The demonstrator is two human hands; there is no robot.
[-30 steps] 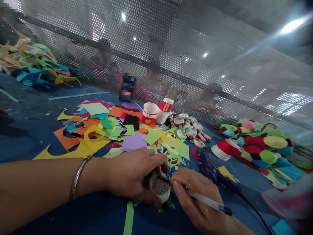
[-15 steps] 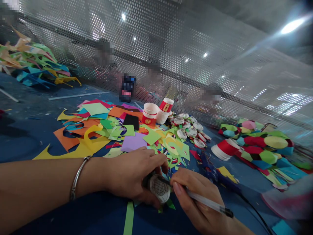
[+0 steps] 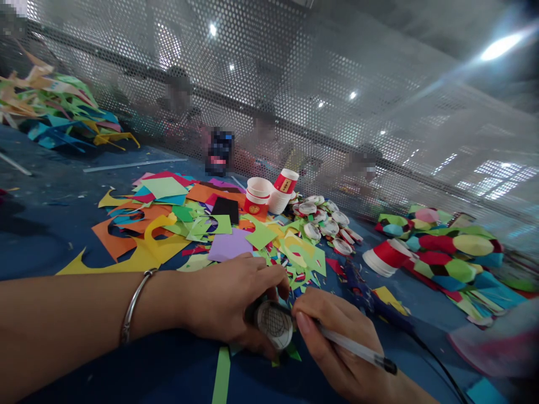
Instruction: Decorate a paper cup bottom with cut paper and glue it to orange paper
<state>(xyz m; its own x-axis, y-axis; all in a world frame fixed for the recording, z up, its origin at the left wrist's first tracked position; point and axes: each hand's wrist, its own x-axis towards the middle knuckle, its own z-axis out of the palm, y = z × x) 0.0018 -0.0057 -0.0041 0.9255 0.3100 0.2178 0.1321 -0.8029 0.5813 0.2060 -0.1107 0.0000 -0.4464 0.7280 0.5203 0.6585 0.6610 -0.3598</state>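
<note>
My left hand (image 3: 236,300), a silver bangle at its wrist, is closed around a small round piece with a white face (image 3: 274,328). A dark grid of crossing lines covers much of that face. In my right hand (image 3: 343,342) is a pen (image 3: 357,349) with a clear barrel and a black end cap, its tip at the upper edge of the white face. A green paper strip (image 3: 221,376) lies just below my left hand. Coloured paper scraps (image 3: 231,244) spread over the table beyond both hands.
Red and white paper cups (image 3: 257,196) stand behind the scraps, beside a heap of round cup bottoms (image 3: 328,219). A blue glue gun (image 3: 379,303) with a cord lies at right, near another cup (image 3: 388,257) and colourful paper shapes (image 3: 455,252). More offcuts (image 3: 63,112) lie far left.
The pen and my right hand have shifted very slightly left at the white face. My left hand keeps its hold in the same place.
</note>
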